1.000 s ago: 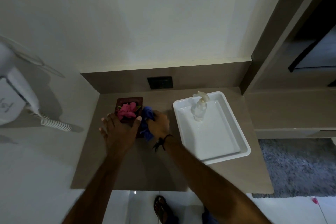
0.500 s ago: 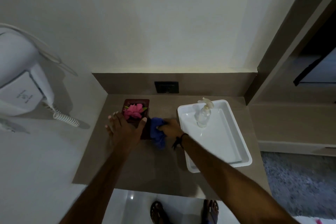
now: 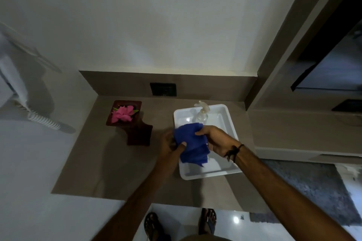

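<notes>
Blue cloth (image 3: 193,144) between both hands' fingers (image 3: 202,132)

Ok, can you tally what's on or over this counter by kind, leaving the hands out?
cloth: 1, gripped by the left hand and the right hand above the tray
tray: 1
pump bottle: 1
pink flower: 1
dark red holder: 1
Total: 5
</notes>
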Motion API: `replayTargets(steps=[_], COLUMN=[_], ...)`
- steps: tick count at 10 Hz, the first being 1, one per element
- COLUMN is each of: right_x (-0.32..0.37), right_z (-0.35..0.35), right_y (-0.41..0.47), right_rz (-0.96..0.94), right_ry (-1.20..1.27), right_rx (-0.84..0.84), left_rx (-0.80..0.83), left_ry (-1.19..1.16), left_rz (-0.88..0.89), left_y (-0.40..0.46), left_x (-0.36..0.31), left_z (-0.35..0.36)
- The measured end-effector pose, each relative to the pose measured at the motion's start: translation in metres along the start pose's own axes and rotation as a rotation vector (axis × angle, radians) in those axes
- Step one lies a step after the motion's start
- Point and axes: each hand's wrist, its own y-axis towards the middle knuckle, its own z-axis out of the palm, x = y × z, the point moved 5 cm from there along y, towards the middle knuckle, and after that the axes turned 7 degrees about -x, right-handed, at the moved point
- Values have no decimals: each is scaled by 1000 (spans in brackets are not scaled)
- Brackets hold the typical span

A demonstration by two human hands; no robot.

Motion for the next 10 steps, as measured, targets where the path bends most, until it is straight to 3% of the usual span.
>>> replayTargets(steps=[1, 2, 3, 7, 9, 10], right_x=[-9, -22, -34, -66, -60, -49], right_z=[-36, -78, -88, -83, -77, -73], right_y=[13, 26, 33, 49, 43, 35], right_rz=[-121, -253, -379, -431, -437, -527], right_ry=[-311, -650, -818, -763, -969, -1048], right_rx=[-67, -300, -387, -433, -488, -510], left_rx=[-10, 34, 59, 131, 131, 142], left_ry=[115, 343, 462, 521, 644, 789], left_rz=[-87, -36, 22, 13, 36, 100], left_y=[11, 17, 17, 20, 22, 21], left_x=[37, 59, 72, 83, 73, 64], left_z=[39, 66, 77, 62, 58, 61])
